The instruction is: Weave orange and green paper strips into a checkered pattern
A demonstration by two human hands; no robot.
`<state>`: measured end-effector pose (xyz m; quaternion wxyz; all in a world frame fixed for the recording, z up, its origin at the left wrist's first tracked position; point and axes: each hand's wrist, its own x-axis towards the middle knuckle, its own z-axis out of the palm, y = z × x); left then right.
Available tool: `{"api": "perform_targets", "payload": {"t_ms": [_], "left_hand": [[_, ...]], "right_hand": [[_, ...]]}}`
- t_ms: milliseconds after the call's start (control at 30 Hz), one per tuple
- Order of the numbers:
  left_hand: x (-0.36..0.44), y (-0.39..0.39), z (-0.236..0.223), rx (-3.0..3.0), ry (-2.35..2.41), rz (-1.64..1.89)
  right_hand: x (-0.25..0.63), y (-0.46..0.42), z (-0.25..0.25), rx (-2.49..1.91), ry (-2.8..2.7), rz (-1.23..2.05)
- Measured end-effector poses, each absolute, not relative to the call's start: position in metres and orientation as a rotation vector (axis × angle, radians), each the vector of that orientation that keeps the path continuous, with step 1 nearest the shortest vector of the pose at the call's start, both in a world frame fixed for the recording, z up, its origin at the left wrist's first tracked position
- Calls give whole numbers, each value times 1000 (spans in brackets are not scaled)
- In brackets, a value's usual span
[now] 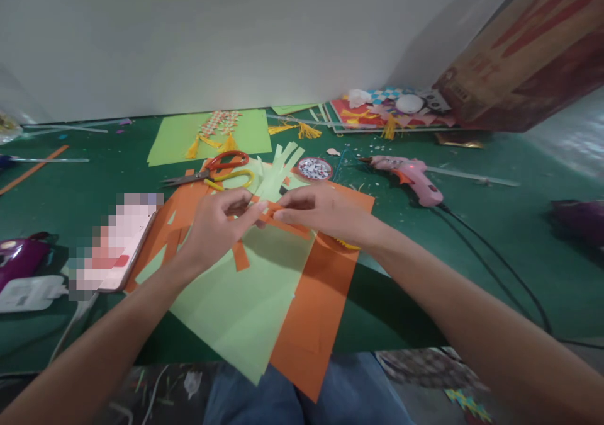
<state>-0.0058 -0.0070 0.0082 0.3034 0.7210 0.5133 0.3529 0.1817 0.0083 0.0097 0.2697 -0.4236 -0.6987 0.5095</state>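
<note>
Between my two hands is a narrow orange paper strip, held above the light green paper sheet. My left hand pinches it at the left between thumb and fingers. My right hand grips it close beside, fingertips almost meeting the left thumb. Just behind the fingers fans a bunch of pale green paper strips; whether a hand touches it is hidden. Under the green sheet lies orange paper. Scissors with red and yellow handles rest behind my left hand.
A pink glue gun with a black cable lies at the right. A phone is at the left by a white charger. Behind are a dish of small beads, yellow tassels and a large paper bag.
</note>
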Motion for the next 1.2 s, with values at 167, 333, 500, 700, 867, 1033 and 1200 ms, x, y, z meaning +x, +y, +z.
{"api": "perform_targets", "payload": {"t_ms": [167, 333, 500, 700, 867, 1033, 1200], "left_hand": [[-4, -7, 8, 1868, 1359, 948], [-5, -7, 6, 1866, 1366, 968], [-6, -7, 6, 1867, 1352, 958], [-4, -8, 8, 1926, 1349, 926], [-2, -9, 9, 1969, 1305, 923], [-2, -8, 9, 1966, 1311, 934], [-4, -7, 8, 2005, 1323, 946]], "right_hand": [[181, 9, 9, -1149, -1830, 1321], [181, 9, 9, -1130, -1812, 1347], [181, 9, 10, -1119, -1787, 1401], [179, 8, 10, -1133, -1796, 1384], [176, 7, 8, -1161, -1785, 1331], [177, 7, 7, -1125, -1757, 1336], [178, 7, 6, -1128, -1778, 1352]]}}
